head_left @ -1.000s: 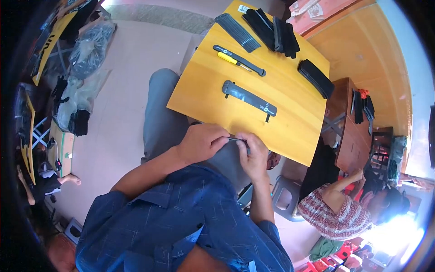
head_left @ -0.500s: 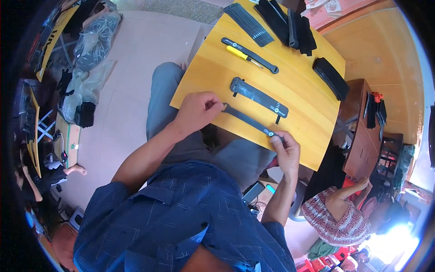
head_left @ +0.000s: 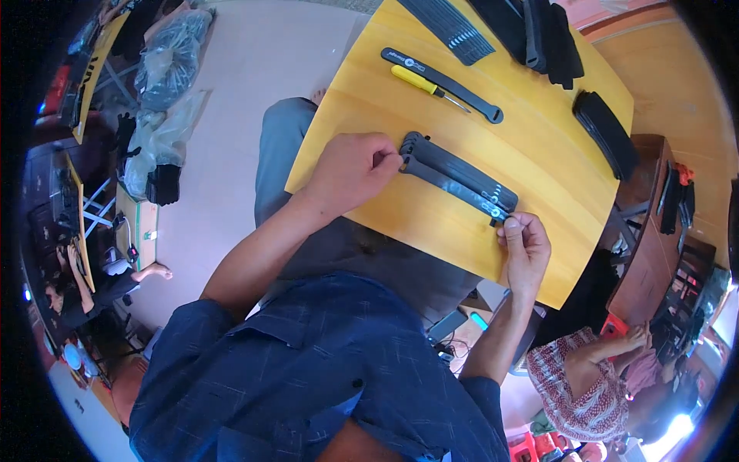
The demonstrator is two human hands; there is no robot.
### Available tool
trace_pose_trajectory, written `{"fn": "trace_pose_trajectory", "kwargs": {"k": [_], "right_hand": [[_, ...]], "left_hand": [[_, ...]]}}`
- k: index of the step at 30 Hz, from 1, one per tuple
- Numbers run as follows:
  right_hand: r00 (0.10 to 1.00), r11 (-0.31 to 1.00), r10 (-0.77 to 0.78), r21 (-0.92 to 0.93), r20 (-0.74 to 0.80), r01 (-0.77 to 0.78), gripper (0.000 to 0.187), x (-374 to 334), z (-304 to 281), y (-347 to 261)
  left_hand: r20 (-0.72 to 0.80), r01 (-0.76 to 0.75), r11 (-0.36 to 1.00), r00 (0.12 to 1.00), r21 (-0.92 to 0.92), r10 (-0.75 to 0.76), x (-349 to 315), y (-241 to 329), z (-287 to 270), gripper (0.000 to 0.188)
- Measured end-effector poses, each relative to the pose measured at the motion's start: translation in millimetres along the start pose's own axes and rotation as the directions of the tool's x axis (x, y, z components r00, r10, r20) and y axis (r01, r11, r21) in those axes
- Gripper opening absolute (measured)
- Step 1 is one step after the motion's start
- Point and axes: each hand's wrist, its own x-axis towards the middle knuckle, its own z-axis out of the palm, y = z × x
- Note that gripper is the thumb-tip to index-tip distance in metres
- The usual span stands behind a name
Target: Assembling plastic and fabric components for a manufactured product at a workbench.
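Dark strap (head_left: 454, 188) held lengthwise between both hands, on the near side of the yellow screwdriver (head_left: 414, 79) and roughly parallel to it. Hands well apart, one per end: left hand (head_left: 354, 173) closed on the left end, contact partly hidden by its own fingers; right hand (head_left: 527, 245) pinches the right end, thumb on top. Strap runs along the near edge of a strap stack (head_left: 462, 165), also near side of the screwdriver; can't tell if it rests on the stack or sits just above. Markings: held strap has a round white logo by the right hand plus white print, too small to make out. Stack top has similar white print at the same end. Loose strap (head_left: 456, 87), just beyond the screwdriver, has a round logo and white lettering toward its left end. Strap row (head_left: 446, 31), further beyond the screwdriver, shows a line of small white marks. Black bundles (head_left: 556, 46) beyond and right of the screwdriver, black stack (head_left: 604, 135) well right of it. All on the yellow table (head_left: 554, 177). Yellow board (head_left: 96, 77) well left of the screwdriver carries big dark lettering, seen at a steep angle.
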Motion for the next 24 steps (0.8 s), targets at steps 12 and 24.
{"fn": "trace_pose_trajectory", "kwargs": {"k": [12, 24], "right_hand": [[0.996, 0.996, 0.088, 0.022, -0.016, -0.087, 0.014, 7, -1, -1], [0.991, 0.991, 0.125, -0.039, -0.054, -0.127, 0.013, 9, 3, -5]], "left_hand": [[0.027, 0.117, 0.992, 0.993, 0.057, -0.119, 11, -1, 4, 0.017], [0.057, 0.132, 0.990, 0.989, 0.058, -0.135, 15, 0, 3, 0.013]]}}
